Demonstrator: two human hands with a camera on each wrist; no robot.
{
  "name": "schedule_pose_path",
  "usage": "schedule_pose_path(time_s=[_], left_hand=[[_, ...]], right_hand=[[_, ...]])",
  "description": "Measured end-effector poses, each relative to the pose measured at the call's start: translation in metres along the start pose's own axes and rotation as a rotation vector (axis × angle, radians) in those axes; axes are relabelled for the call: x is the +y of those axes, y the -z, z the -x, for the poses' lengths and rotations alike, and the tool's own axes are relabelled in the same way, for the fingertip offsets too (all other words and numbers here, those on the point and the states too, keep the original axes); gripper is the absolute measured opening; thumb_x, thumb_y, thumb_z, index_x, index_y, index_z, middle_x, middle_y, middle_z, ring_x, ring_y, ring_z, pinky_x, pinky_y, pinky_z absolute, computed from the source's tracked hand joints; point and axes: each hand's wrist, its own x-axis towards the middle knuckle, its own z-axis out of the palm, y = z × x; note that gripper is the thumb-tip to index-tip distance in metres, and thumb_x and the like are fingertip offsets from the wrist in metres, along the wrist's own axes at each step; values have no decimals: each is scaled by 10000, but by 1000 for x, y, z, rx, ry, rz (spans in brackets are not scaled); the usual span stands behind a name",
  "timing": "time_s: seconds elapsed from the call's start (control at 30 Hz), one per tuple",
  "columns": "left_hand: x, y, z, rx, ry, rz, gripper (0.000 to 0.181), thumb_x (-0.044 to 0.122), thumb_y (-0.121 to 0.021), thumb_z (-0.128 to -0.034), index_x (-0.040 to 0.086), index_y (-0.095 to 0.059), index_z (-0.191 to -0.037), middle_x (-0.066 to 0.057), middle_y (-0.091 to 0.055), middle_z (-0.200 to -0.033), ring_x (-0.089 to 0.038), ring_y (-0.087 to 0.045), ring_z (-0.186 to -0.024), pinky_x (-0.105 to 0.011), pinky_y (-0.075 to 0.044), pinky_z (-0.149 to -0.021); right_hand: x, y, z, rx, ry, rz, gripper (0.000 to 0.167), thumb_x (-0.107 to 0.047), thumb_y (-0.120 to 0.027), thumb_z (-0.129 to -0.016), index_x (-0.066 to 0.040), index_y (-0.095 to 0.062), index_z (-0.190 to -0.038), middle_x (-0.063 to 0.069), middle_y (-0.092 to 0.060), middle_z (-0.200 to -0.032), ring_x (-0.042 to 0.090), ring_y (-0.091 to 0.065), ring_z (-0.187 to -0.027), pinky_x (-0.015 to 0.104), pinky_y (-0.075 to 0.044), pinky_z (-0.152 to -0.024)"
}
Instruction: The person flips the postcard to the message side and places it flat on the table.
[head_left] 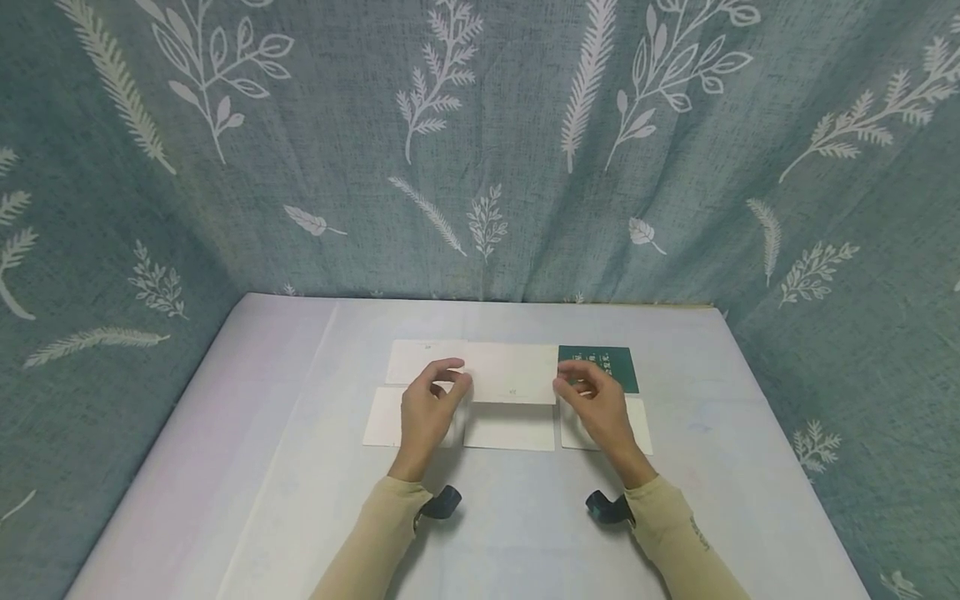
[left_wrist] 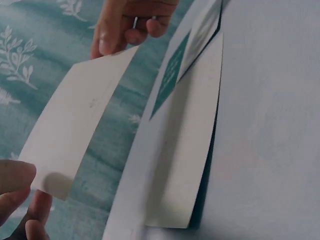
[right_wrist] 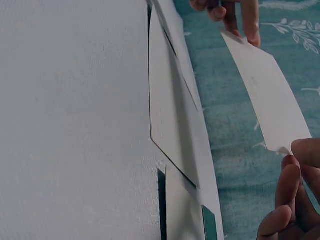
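Observation:
A blank-looking white card with a tiny mark near its front edge is held above the table between both hands. My left hand pinches its left end between thumb and fingers, and my right hand pinches the right end. In the left wrist view the raised card is apart from the cards lying below. Beneath it lies a white card in the front row. A dark green card with white writing lies behind the right hand. The raised card covers whatever lies at back middle.
More white cards lie flat: one at back left, one at front left and one at front right, partly hidden by the hands. A pale cloth covers the table. A leaf-patterned teal curtain encloses the back and sides.

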Motion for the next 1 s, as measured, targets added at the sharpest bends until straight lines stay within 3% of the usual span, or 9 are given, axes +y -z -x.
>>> schedule_pose_path(time_s=[0.3,0.6,0.83,1.0], left_hand=[[8,-1,-8,-6,-16,-93,257,245,-742,-915,192,-735,-1166,50,-728,-964,-137,-541,-648,-247,-379,-537],[16,-4,-23,-8,-115,-188,287,166,-766,-894,130,-738,-1177,13,-746,-952,-118,-534,-615,-247,-376,-485],[14,-10,-32,-23,-102,-243,290,183,-746,-897,127,-739,-1181,18,-742,-948,-111,-514,-584,-247,-364,-460],[10,-15,-40,-35,-101,-311,348,206,-768,-874,130,-726,-1211,20,-734,-977,-106,-519,-585,-257,-376,-464]], right_hand=[[20,3,-9,-18,-43,45,326,-226,-751,-936,-92,-694,-1228,87,-713,-1083,238,-638,-890,285,-487,-772],[20,5,-25,5,-49,73,327,-271,-753,-933,-125,-704,-1221,54,-725,-1079,202,-618,-890,312,-471,-754],[24,2,-33,48,-59,112,310,-266,-744,-940,-126,-717,-1216,65,-735,-1073,206,-638,-891,366,-497,-783],[24,0,-38,25,-73,159,325,-269,-731,-949,-121,-712,-1238,76,-731,-1081,224,-647,-891,382,-497,-768]])
